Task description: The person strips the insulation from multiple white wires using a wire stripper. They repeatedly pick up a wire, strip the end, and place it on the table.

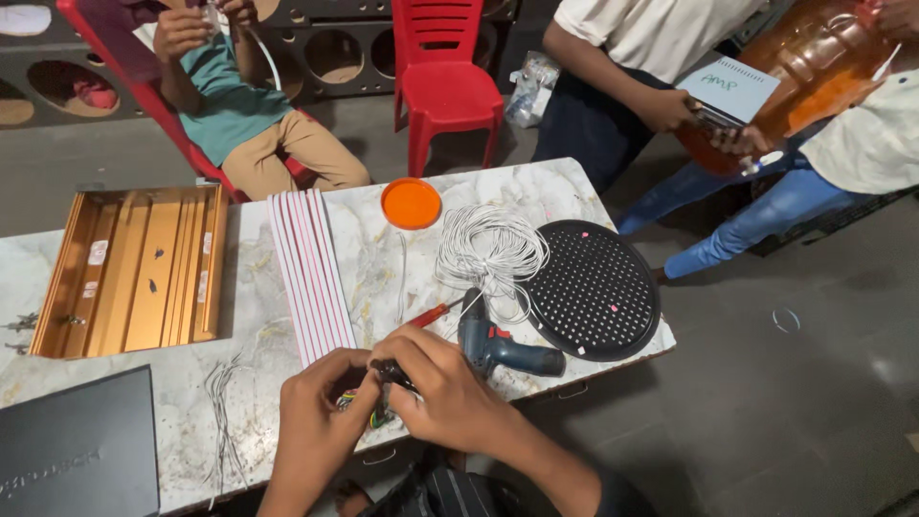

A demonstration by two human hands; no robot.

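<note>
Seen from above, the left hand (316, 416) and right hand (445, 388) meet at the near edge of a marble table (383, 258), fingers of both closed around a small dark part with coloured wires (383, 388) held between them. The part sits at the fingertips, about equally near both hands; its long axis cannot be made out. Just beyond the right hand lie a red-handled screwdriver (431, 313) and a blue drill (498, 347), with a coil of white wire (490, 251) and a round black grille (593, 289) farther right
</note>
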